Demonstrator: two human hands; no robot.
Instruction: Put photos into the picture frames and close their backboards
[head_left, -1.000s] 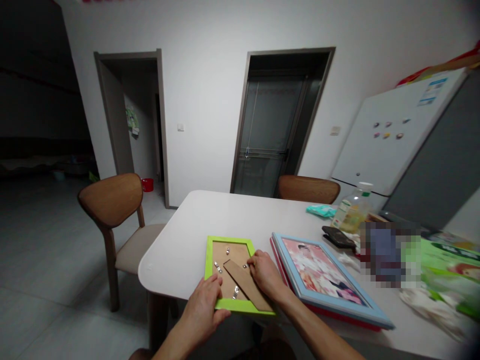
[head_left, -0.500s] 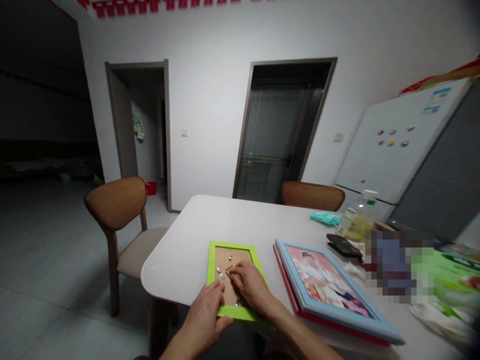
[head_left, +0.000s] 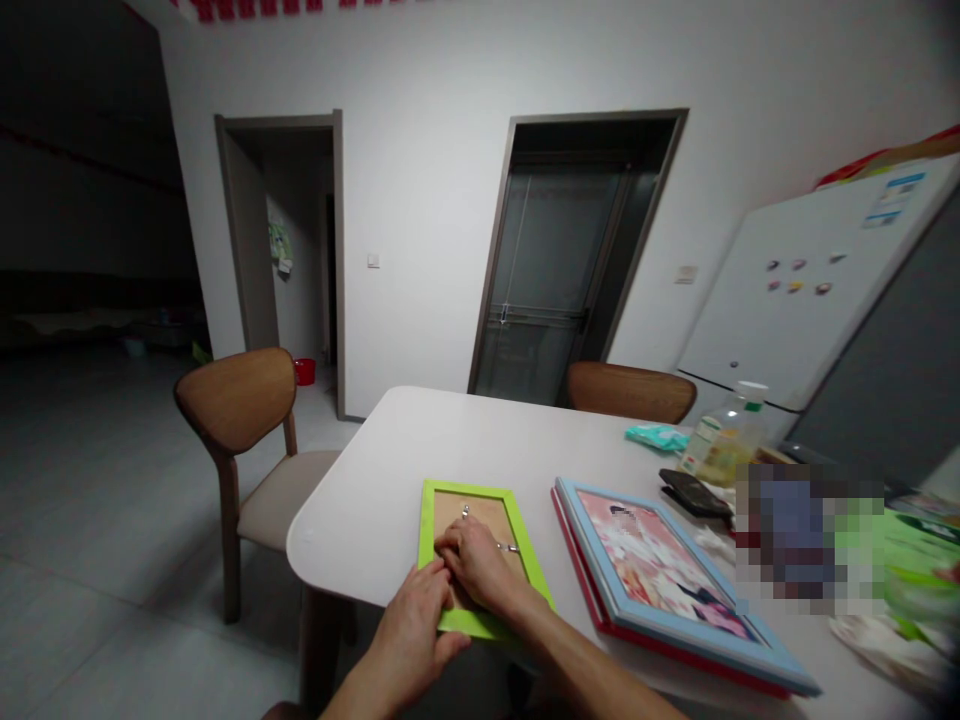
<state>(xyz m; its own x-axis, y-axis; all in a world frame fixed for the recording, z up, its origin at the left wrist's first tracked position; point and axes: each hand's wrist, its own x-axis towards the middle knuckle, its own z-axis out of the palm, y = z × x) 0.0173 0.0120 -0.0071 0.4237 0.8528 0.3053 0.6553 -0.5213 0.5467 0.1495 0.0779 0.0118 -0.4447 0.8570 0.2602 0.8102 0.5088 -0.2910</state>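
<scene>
A lime-green picture frame [head_left: 429, 512] lies back side up at the table's near edge, its brown backing board [head_left: 487, 512] showing. My left hand [head_left: 414, 622] grips the frame's lower left corner, thumb along the bottom edge and fingertips over the left side. Bent fingers of my right hand [head_left: 476, 562] press together on the left part of the board, against the left fingertips. What they pinch is hidden beneath them. One metal clip [head_left: 466, 511] shows near the top of the board, and another metal clip [head_left: 508, 548] lies by the right side.
To the right, a light blue picture frame [head_left: 772, 655] with a pink photo lies on a red one. Beyond are a dark wallet-like item [head_left: 694, 493], a bottle [head_left: 721, 445] and a teal packet [head_left: 656, 438]. Wooden chairs [head_left: 240, 400] stand around the white table [head_left: 442, 430].
My right hand has moved left and down over the board, covering the left clip. The clip by the right side has come into view. My left hand stays on the frame.
</scene>
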